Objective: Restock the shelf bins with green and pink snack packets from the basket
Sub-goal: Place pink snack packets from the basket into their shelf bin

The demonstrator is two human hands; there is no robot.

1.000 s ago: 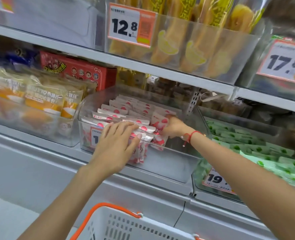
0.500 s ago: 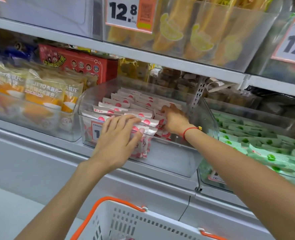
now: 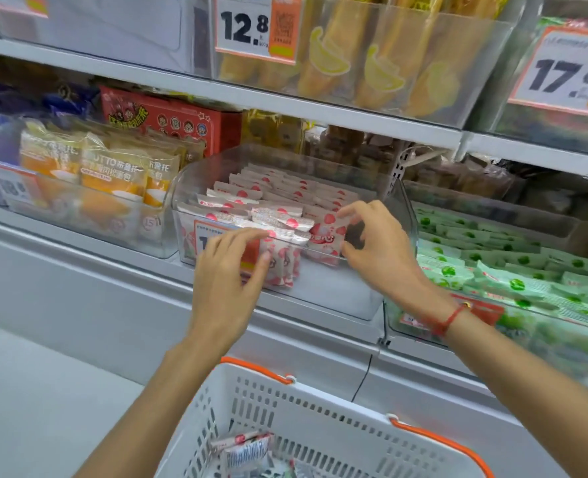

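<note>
At the bin front, right hand point(image 3: 378, 250) has withdrawn.

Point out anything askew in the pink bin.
One pink packet at the front right of the pink bin stands tilted, face out, unlike the neat rows behind; the right hand pinches it.

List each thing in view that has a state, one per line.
Clear plastic bin of pink packets: part full, front right corner bare.
Clear bin of green packets: nearly full.
White plastic basket: a few packets left.
Left hand: fingers straight, on front packets.
Right hand: pinching one pink packet.
</note>
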